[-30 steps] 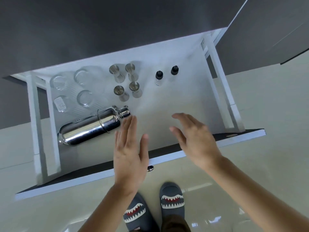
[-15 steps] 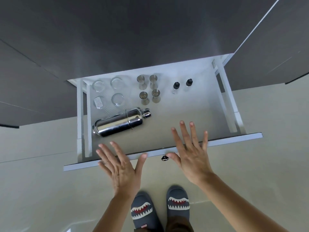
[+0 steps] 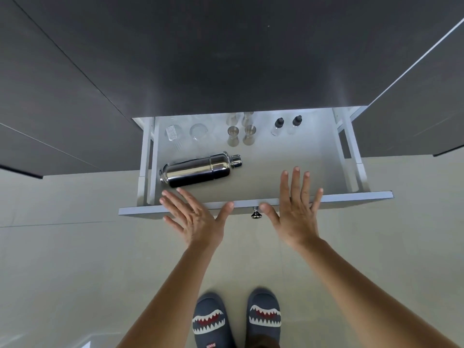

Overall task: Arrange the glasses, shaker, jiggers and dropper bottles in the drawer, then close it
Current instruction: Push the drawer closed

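A white drawer [image 3: 351, 195] stands partly open under a dark counter. Inside, a shiny steel shaker [image 3: 198, 170] lies on its side at the front left. Clear glasses [image 3: 198, 131] sit at the back left, the rear ones hidden under the counter. Steel jiggers [image 3: 241, 134] stand in the middle back, and two black-capped dropper bottles [image 3: 286, 125] at the back right. My left hand [image 3: 195, 217] and my right hand [image 3: 297, 209] are flat with fingers spread, palms at the drawer's front panel, on either side of its metal knob [image 3: 256, 214].
The dark counter top [image 3: 226, 59] overhangs the drawer's back. Dark cabinet fronts [image 3: 414, 101] flank it on both sides. Pale tiled floor [image 3: 75, 259] lies below, with two shark-print slippers [image 3: 236, 320] on my feet.
Both hands have pulled back from inside the drawer to its front panel. The drawer has slid further in, so the rear glasses and jiggers now sit under the counter.
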A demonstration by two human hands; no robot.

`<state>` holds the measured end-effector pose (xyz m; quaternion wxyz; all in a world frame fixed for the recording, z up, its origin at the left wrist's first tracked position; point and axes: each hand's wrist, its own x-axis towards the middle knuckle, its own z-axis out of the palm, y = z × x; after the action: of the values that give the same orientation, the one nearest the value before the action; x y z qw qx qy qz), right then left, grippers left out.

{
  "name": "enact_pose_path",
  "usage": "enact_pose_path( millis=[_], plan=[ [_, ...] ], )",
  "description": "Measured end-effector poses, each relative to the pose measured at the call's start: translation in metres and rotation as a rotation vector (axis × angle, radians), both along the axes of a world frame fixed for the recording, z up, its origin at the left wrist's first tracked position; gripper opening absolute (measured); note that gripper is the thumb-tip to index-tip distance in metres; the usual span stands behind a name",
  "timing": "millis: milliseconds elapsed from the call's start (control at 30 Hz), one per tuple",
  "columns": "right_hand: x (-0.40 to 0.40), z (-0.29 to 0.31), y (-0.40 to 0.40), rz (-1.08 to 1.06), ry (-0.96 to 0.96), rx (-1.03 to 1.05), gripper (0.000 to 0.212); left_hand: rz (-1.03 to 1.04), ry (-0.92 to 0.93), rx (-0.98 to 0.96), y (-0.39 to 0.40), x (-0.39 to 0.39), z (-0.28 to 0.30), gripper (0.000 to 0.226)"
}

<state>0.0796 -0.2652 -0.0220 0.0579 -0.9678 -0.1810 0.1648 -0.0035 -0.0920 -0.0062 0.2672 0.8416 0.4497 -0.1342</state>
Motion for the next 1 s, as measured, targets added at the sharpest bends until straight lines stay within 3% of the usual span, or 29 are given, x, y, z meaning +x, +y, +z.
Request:
enact_pose_path(
  millis=[567,1000],
  plan=[
    [0.078,0.003,0.05,-0.225,0.033,0.082,0.108,0.127,0.036,0.038,0.036,0.089,0.0,0.132],
    [0.115,0.007,0.088,-0.554,0.06,0.21,0.12,0.268,-0.003,0.084,0.05,0.145,-0.002,0.136]
  ],
)
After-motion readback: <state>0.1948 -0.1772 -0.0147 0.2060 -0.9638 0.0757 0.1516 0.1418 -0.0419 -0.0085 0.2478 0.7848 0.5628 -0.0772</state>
